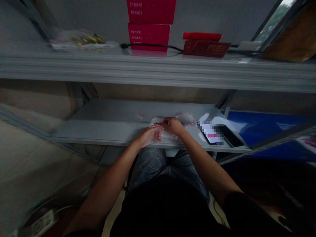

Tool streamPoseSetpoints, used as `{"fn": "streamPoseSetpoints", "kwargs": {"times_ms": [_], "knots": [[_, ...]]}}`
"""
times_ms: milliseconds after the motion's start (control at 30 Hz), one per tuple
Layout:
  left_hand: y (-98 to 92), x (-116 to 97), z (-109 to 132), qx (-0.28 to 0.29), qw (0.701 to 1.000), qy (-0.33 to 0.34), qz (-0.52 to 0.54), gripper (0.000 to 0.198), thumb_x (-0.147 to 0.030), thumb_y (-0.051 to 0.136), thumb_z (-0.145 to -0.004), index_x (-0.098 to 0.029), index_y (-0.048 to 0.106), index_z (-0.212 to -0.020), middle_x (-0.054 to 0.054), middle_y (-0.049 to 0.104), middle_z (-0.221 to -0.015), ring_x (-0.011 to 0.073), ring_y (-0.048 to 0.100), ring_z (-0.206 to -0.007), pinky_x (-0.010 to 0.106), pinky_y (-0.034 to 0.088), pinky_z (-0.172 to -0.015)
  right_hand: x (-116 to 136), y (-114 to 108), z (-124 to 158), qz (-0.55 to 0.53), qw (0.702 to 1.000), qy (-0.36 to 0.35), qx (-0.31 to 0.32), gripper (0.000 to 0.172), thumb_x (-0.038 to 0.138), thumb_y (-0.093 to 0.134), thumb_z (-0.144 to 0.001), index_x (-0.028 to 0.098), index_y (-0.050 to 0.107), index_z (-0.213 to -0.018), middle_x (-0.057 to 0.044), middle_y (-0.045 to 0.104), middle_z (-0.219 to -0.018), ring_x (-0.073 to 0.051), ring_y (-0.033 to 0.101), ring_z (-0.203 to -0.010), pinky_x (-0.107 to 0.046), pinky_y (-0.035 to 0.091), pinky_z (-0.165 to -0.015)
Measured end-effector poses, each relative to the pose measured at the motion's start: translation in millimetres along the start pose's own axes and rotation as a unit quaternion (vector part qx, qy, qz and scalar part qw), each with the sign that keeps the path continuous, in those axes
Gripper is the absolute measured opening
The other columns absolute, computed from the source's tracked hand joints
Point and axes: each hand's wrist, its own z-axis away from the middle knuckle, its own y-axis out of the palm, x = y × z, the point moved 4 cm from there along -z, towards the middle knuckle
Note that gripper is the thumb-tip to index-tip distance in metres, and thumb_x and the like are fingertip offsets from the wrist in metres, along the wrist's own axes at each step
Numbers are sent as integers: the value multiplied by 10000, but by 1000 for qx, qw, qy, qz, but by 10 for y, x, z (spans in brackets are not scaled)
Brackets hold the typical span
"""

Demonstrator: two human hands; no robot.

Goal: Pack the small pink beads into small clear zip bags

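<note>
Head view is showing a long grey metal shelf with a ridged front edge (158,70) spanning the upper part, and below it a flat, pale grey counter (98,115) is carrying the handwork. Near the counter's front edge, the bare left hand (151,134) is reaching in with its fingers loosely curved, and the bare right hand (173,125) is meeting it with its fingers bunched narrowly together; what either is gripping is too blurred to tell. Working well here probably means that the left hand is steadying the thin, whitish see-through plastic piece (171,135) while the right is making small, light movements, since such film is likely to be creasing or slipping. That piece is lying on the counter, partly beneath the hands, looking smooth and filmy, its details hidden by them. Just to its right, a crumpled clear plastic pouch with red edging (186,118) is holding small reddish bits. Farther left, a tiny reddish-edged clear strip (139,115) is lying apart.
</note>
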Motion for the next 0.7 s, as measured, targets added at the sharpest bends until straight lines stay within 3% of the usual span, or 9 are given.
{"fn": "streamPoseSetpoints", "kwargs": {"times_ms": [133,200,333,400,567,700], "knots": [[-7,20,-7,7,1000,6,3,293,-374,724,-853,-155,713,-1046,35,669,-718,177,641,-594,303,534,-609,95,-250,-4,-194,975,-34,-99,186,245,539,-912,159,699,-952,-79,751,-950,-194,683,-855,-281,502,-784],[-15,35,-17,10,1000,8,6,287,-371,742,-842,-155,715,-1029,35,675,-723,175,641,-601,303,537,-617,231,-362,28,-249,960,-59,-110,199,269,519,-913,159,681,-945,-69,730,-921,-190,672,-843,-286,507,-780],[-35,52,-37,7,1000,21,13,223,-348,771,-801,-144,718,-875,51,674,-716,177,639,-618,305,530,-614,577,-423,132,-240,963,-118,19,173,265,575,-887,166,702,-951,-36,728,-852,-169,656,-755,-266,489,-730],[-34,43,-33,6,999,29,15,202,-329,774,-792,-141,713,-832,56,673,-717,178,640,-628,308,526,-622,637,-425,160,-219,966,-128,49,166,249,580,-889,169,715,-945,-32,739,-850,-164,661,-750,-259,484,-727],[5,-8,11,17,999,34,15,251,-310,738,-834,-133,735,-1011,67,691,-751,193,664,-667,318,513,-669,325,-433,64,-178,979,-77,-66,214,247,516,-939,157,710,-949,-68,753,-917,-188,686,-831,-276,501,-762],[15,-31,15,13,999,39,15,272,-314,725,-837,-129,730,-1036,72,688,-747,202,663,-679,317,506,-660,13,-257,-5,-56,997,-21,-42,191,192,554,-932,163,740,-963,-80,781,-974,-195,701,-868,-276,496,-811]]}}
